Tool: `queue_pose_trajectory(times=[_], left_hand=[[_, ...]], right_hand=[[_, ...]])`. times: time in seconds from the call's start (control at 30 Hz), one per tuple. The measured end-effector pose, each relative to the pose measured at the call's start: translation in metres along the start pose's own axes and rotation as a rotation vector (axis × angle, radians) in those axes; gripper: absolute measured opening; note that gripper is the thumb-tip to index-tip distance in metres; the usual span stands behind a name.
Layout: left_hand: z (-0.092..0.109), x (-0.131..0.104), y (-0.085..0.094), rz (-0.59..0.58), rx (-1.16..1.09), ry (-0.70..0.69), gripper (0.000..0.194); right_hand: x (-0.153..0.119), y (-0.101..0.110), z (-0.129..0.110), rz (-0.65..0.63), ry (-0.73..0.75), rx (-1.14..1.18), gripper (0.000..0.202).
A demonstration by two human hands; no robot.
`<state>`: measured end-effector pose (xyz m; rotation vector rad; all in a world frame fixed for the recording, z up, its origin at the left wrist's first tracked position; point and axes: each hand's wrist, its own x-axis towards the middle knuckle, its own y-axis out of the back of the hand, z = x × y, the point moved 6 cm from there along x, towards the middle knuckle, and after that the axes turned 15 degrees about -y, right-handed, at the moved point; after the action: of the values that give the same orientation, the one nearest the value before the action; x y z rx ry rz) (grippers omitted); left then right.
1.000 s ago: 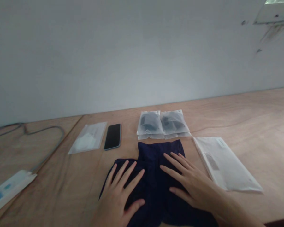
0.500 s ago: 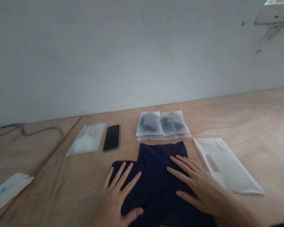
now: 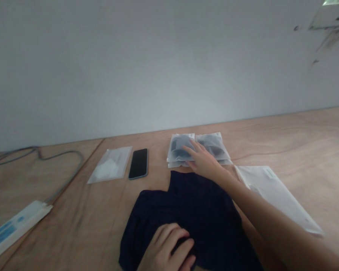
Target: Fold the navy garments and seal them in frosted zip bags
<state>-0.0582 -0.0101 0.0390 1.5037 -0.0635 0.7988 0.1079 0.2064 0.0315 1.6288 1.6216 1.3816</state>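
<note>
A navy high-necked garment [image 3: 203, 210] lies spread flat on the wooden table, partly covered by my arms. Low on it, my left hand [image 3: 171, 246] curls its fingers around a bit of the dark cloth. My right hand [image 3: 202, 160] reaches past the collar with fingers apart, just over two frosted zip bags. Dark, rounded items show through the left zip bag [image 3: 177, 148] and the right zip bag [image 3: 214, 145], each of which seems to lie on another bag. Whether my right fingertips touch the left bag I cannot tell.
A large frosted bag [image 3: 282, 199] lies right of the garment, partly behind my right forearm. To the left are a black-screened phone [image 3: 138, 164] and a flat translucent bag [image 3: 111, 163]. A white power strip [image 3: 14, 229] with a grey cable sits far left. The wall closes off the back.
My right hand has left the garment and moved forward to the zip bags. My left hand has slid toward me and to the right, its fingers changing from spread to curled.
</note>
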Motion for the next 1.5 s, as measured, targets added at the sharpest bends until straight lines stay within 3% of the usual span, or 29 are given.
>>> queue_pose_trajectory(times=[0.13, 0.27, 0.37, 0.47, 0.57, 0.67, 0.83, 1.0, 1.2, 1.3, 1.4, 1.5], left_hand=[[-0.002, -0.007, -0.006, -0.016, -0.040, 0.025, 0.018], [-0.003, -0.009, -0.005, -0.034, -0.054, 0.026, 0.019], [-0.005, -0.009, -0.004, -0.037, -0.059, 0.029, 0.019], [-0.007, -0.010, -0.004, -0.033, -0.065, 0.039, 0.020], [-0.007, -0.008, -0.004, -0.027, -0.063, 0.044, 0.020], [-0.007, -0.002, -0.004, -0.008, -0.059, 0.063, 0.019], [-0.006, 0.012, -0.008, 0.005, -0.087, 0.180, 0.015], [-0.014, 0.015, -0.028, -0.139, -0.371, 0.480, 0.023], [-0.024, 0.018, -0.039, -0.278, -0.691, 0.790, 0.022], [-0.025, 0.013, -0.048, -0.306, -0.925, 0.967, 0.031], [-0.033, 0.016, -0.054, -0.276, -1.030, 1.008, 0.039], [-0.054, 0.026, -0.056, -0.228, -0.988, 0.980, 0.038]], right_hand=[[0.014, -0.012, -0.002, -0.028, -0.036, -0.034, 0.051], [-0.013, 0.011, -0.003, -0.026, -0.023, -0.044, 0.043], [-0.067, 0.039, -0.004, -0.005, 0.000, -0.045, 0.043], [-0.140, 0.058, -0.002, 0.041, 0.043, -0.043, 0.046], [-0.203, 0.061, 0.005, 0.059, 0.064, -0.088, 0.053], [-0.233, 0.057, 0.006, 0.087, 0.083, -0.167, 0.054], [-0.225, 0.060, -0.024, 0.183, 0.199, -0.136, 0.041], [-0.210, 0.060, -0.054, 0.221, 0.254, -0.002, 0.030], [-0.208, 0.059, -0.058, 0.213, 0.256, 0.086, 0.026], [-0.210, 0.061, -0.056, 0.181, 0.273, 0.094, 0.026], [-0.212, 0.062, -0.057, 0.189, 0.293, 0.121, 0.026], [-0.213, 0.061, -0.058, 0.221, 0.265, 0.179, 0.025]])
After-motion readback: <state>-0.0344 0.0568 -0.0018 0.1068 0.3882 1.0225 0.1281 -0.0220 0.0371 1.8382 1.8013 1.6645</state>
